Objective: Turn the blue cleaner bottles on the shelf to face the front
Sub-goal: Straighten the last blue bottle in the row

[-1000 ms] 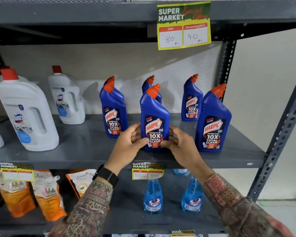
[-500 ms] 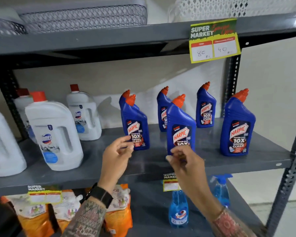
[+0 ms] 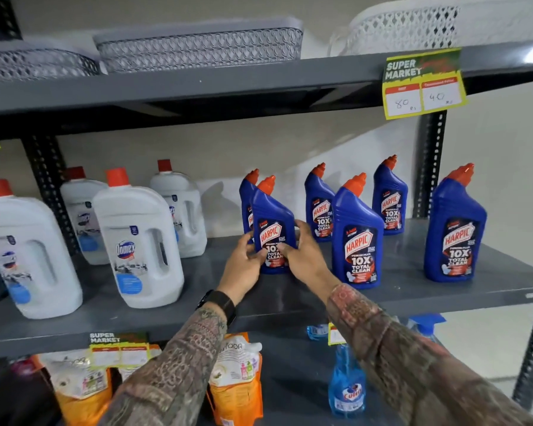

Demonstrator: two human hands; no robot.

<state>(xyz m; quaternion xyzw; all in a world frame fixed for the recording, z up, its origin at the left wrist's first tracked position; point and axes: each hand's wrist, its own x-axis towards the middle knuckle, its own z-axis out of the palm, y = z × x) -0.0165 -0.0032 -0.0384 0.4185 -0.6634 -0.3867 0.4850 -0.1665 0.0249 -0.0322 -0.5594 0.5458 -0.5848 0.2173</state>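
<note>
Several blue cleaner bottles with orange caps stand on the grey middle shelf (image 3: 413, 290). My left hand (image 3: 243, 265) and my right hand (image 3: 302, 253) both grip the front left blue bottle (image 3: 273, 222) at its lower sides; its label faces me. Right behind it another blue bottle (image 3: 246, 198) is mostly hidden. The front middle bottle (image 3: 358, 238) and the front right bottle (image 3: 454, 232) stand free with labels forward. Two back-row bottles (image 3: 319, 204) (image 3: 390, 198) also show their labels.
Large white cleaner jugs (image 3: 136, 241) (image 3: 22, 256) with red caps fill the shelf's left half. Mesh baskets (image 3: 197, 47) sit on the top shelf beside a yellow price tag (image 3: 423, 87). Below are orange refill pouches (image 3: 234, 379) and a blue spray bottle (image 3: 346, 385).
Both hands left the front middle bottle, moved left and closed on the front left bottle. The camera view shifted left and upward.
</note>
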